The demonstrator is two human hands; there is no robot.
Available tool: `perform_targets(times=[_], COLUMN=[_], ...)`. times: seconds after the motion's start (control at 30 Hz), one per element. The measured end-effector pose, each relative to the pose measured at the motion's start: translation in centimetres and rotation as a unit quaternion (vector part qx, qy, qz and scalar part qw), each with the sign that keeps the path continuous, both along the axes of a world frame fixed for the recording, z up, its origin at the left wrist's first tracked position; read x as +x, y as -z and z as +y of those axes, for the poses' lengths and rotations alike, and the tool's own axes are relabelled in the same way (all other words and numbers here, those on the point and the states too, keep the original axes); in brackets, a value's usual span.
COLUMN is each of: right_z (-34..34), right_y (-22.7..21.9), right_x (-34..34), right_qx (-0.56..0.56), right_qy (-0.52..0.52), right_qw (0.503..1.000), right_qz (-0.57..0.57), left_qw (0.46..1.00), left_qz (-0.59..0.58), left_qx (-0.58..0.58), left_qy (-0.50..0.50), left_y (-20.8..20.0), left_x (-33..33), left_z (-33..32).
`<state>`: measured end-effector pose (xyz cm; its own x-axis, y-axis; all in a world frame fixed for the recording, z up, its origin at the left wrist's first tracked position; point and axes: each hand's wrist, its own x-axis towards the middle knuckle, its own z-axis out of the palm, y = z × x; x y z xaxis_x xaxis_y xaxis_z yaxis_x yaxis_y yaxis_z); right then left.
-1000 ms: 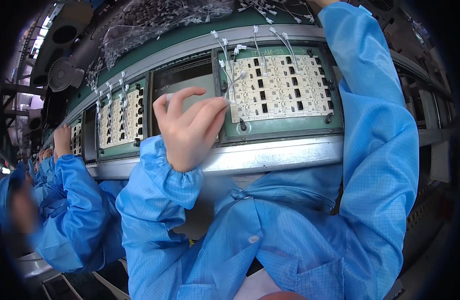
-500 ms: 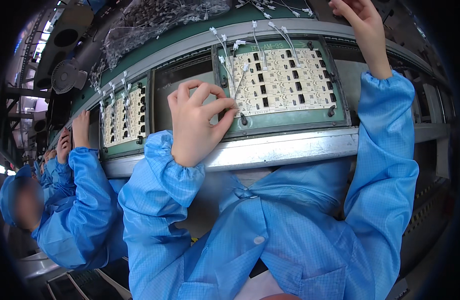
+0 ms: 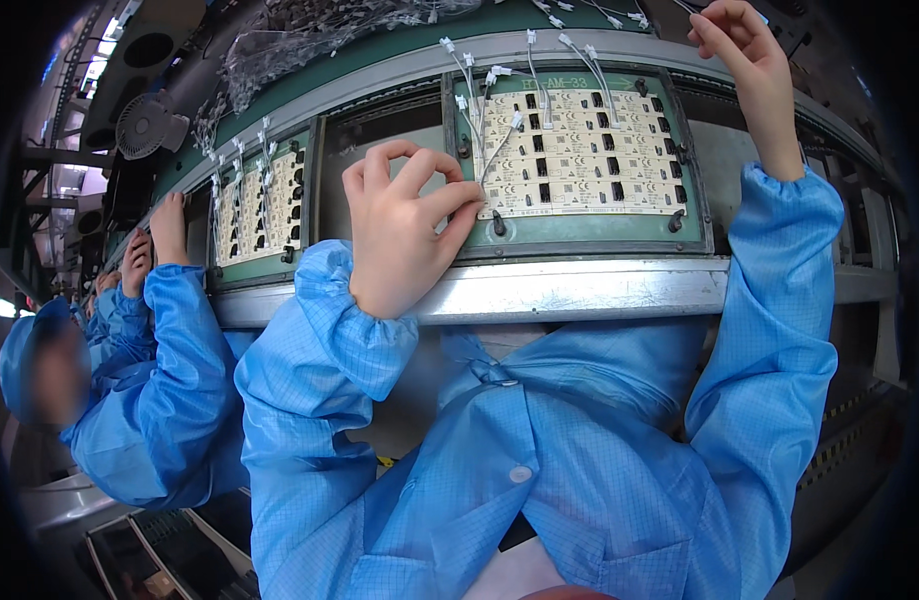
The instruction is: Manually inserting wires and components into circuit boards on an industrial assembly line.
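Note:
My left hand (image 3: 411,222) is closed in a pinch at the near left corner of a panel of cream circuit boards (image 3: 579,165). A thin white wire (image 3: 497,153) with a white connector at its upper end runs down to the pinching fingertips, which cover its lower end. Other white wires with connectors (image 3: 591,62) stick up from the panel's far side. The panel lies in a green fixture (image 3: 589,236) with black clamps. Beyond its far right corner, my right hand (image 3: 747,52) is raised, its fingers closed on a thin wire (image 3: 683,7) cut off by the picture's top.
A metal rail (image 3: 579,290) runs along the near side. To the left stands a second fixture with wired boards (image 3: 259,205), where a co-worker in blue (image 3: 169,370) has their hands. Clear plastic bags of connectors (image 3: 319,45) and a small fan (image 3: 151,128) are behind.
The whole view has shifted slightly. My left hand keeps its pinch at the panel's corner. My right hand has come slightly nearer, and a thin wire now shows at its fingertips.

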<state>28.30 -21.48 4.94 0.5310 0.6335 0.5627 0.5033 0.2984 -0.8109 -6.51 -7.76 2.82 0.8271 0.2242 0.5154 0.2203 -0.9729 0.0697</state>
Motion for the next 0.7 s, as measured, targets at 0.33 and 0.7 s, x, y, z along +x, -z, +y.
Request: perform_targets(times=[0.33,0.7], right_z=[0.1,-1.6], right_y=[-0.5,0.8], right_x=[-2.5,-0.6], right_qx=[-0.02,-0.039], right_qy=[-0.028,-0.055], right_qw=[0.999,0.995], right_qz=[0.021,-0.067], left_qw=[0.999,0.993], left_qz=[0.019,0.056], left_qx=[0.029,0.056], left_qy=[0.03,0.084], left_y=[0.2,-0.2], left_x=[-0.4,-0.7], left_z=[-0.4,-1.3])
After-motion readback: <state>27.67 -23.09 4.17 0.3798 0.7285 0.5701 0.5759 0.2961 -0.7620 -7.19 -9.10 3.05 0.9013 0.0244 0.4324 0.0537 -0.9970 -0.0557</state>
